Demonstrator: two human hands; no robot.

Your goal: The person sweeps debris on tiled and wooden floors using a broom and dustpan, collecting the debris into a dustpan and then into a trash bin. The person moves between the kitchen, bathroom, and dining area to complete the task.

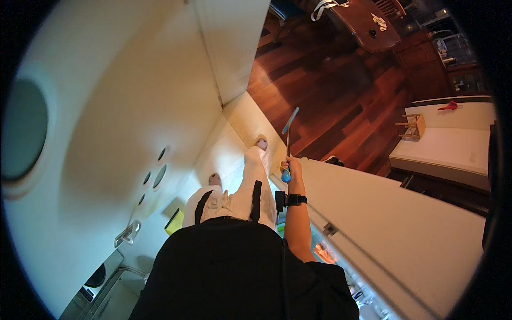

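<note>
My right hand (294,164) grips the rod of what looks like a small squeegee (288,134), held out in front of my legs. Its narrow blue head points away from me, and a round blue knob ends the handle just below my fingers. On the right wrist sits a black strap with a small box-shaped device (281,201). A white door (384,200) stands just right of that forearm. My left hand is out of view. Ahead of me, beige floor tiles (240,116) meet a reddish-brown plank floor (320,92).
A white wall (120,120) with several round openings runs along my left; below them is a metal fixture (128,234). Dark shoes (333,161) lie by the door. Farther off are a dark wooden table (372,24) and a small wooden stool (414,126).
</note>
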